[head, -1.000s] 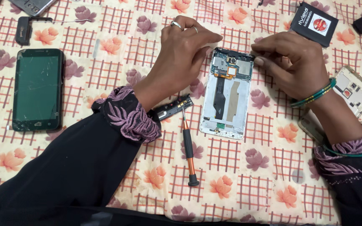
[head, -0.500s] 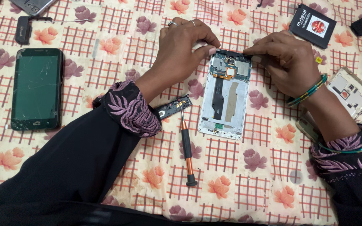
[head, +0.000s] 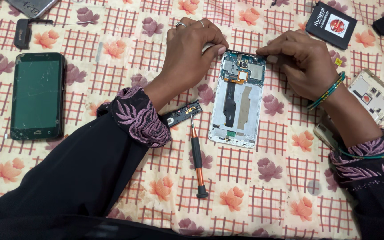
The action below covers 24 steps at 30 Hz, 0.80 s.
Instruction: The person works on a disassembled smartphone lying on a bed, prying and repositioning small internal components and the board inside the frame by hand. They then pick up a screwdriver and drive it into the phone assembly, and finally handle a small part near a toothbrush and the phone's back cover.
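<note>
From the head view, an opened phone (head: 237, 104) is seen lying back-up on the floral-clothed table (head: 290, 195). Its top edge is pinched by the fingers of the left hand (head: 192, 53) and right hand (head: 301, 62). A screwdriver (head: 197, 158) lies just beside it; an intact black phone (head: 37, 95) lies well apart.

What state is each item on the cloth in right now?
Opened phone: back off, board and flex cable exposed, lying flat.
Left hand: fingertips on the phone's top left corner.
Right hand: fingertips on the phone's top right corner.
Screwdriver: lying loose, untouched.
Dark phone: face up, screen off, glass cracked.
Small black part: detached, beside the left sleeve.
Back cover: off, inner side up.
Battery: out, lying flat.
</note>
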{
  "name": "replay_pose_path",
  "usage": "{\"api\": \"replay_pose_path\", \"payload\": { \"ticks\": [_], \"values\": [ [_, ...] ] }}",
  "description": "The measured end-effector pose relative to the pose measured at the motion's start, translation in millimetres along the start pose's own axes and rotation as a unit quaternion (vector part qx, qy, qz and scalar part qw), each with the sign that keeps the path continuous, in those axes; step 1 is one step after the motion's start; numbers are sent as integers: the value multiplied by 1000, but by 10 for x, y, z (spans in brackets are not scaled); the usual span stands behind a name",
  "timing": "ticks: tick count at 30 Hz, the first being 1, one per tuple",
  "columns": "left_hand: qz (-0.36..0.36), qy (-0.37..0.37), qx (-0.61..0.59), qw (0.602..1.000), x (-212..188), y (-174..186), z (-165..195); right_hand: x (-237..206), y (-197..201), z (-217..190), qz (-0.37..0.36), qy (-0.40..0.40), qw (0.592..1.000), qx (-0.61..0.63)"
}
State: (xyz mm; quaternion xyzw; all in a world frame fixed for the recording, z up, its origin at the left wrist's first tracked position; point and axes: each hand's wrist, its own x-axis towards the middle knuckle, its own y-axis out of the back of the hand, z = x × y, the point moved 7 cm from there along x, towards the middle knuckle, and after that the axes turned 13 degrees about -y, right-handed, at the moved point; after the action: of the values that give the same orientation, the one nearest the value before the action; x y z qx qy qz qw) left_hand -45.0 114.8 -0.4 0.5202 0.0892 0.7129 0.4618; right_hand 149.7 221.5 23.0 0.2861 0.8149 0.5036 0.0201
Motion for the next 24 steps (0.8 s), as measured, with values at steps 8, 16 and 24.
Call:
{"api": "replay_pose_path", "payload": {
  "ticks": [8, 16, 24],
  "values": [
    [0, -5, 7, 1000, -21, 16, 25, 1, -5, 0, -5, 1, 1000, 6],
    [-7, -19, 12, 1000, -32, 17, 43, -1, 3, -38, -13, -9, 1000, 18],
    [-11, -15, 8, 1000, -47, 34, 53, -10, 19, -68, -24, -22, 999, 37]
  ]
}}
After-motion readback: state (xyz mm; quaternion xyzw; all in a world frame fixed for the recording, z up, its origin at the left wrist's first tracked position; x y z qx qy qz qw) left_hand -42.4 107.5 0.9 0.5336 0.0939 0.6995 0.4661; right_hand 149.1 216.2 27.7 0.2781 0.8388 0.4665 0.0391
